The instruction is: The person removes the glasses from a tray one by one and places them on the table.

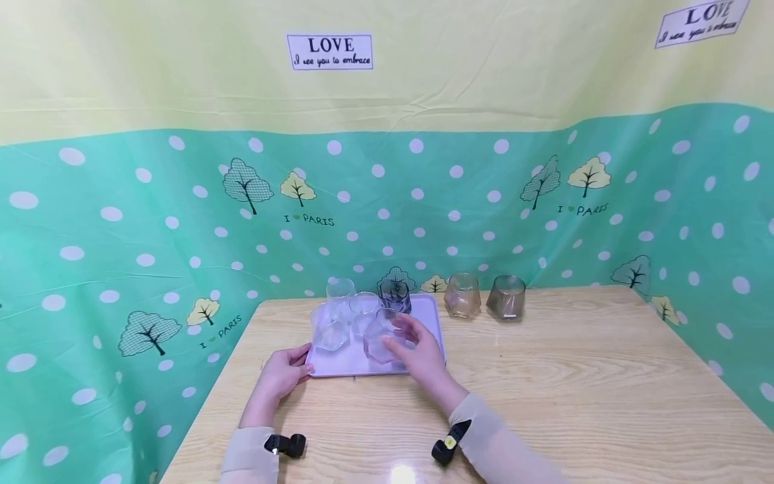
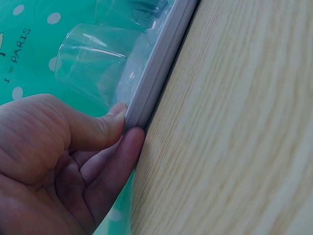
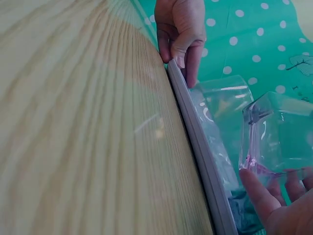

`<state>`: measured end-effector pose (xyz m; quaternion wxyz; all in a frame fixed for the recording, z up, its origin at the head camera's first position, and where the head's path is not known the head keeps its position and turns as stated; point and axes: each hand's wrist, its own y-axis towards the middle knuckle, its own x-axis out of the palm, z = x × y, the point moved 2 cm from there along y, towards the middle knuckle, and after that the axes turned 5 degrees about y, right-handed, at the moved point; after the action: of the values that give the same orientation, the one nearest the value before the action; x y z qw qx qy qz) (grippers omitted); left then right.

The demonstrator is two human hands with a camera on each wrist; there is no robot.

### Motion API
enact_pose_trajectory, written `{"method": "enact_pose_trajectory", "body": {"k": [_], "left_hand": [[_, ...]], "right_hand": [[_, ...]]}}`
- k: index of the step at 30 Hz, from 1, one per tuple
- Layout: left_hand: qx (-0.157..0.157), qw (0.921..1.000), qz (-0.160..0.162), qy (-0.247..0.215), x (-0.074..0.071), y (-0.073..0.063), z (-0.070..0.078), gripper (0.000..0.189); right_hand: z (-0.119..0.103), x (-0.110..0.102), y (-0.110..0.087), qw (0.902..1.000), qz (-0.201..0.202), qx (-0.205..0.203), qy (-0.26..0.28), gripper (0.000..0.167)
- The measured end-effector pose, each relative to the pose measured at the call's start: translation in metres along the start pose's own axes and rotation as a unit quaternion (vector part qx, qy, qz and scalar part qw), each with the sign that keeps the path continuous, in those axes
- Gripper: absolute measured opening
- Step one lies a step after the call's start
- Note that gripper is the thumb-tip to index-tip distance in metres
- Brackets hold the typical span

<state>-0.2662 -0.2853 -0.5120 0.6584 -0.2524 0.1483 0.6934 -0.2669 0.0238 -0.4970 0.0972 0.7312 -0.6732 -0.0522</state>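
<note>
A lavender tray [image 1: 347,368] carries several clear drinking glasses [image 1: 331,336] and one dark-tinted glass [image 1: 394,296] at its back right. My left hand [image 1: 281,371] pinches the tray's front-left corner, thumb on the rim and a finger against the outside, as the left wrist view shows. With curled fingers and thumb my right hand [image 1: 425,356] grips a clear faceted glass [image 3: 279,132] at the tray's front right. In the right wrist view this glass stands off from the tray's surface, its base edge tinged pink.
Behind and right of the tray, an amber glass [image 1: 462,296] and a smoky grey glass [image 1: 506,298] stand on the wooden table [image 1: 544,390]. A green polka-dot curtain [image 1: 417,202] hangs along the table's back and sides.
</note>
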Motion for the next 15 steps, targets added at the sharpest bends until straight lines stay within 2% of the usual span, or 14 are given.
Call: {"method": "enact_pose_trajectory", "body": {"k": [6,15], "left_hand": [[-0.002,1.0,-0.003,0.0,-0.001,0.001,-0.001,0.057],[-0.001,1.0,-0.003,-0.008,0.0,0.002,-0.002,0.057]], "right_hand": [[-0.001,-0.03,-0.004,0.9996,-0.024,-0.012,-0.013,0.068],[0.0,-0.085,-0.008,0.9993,-0.015,0.001,-0.034,0.071]]}}
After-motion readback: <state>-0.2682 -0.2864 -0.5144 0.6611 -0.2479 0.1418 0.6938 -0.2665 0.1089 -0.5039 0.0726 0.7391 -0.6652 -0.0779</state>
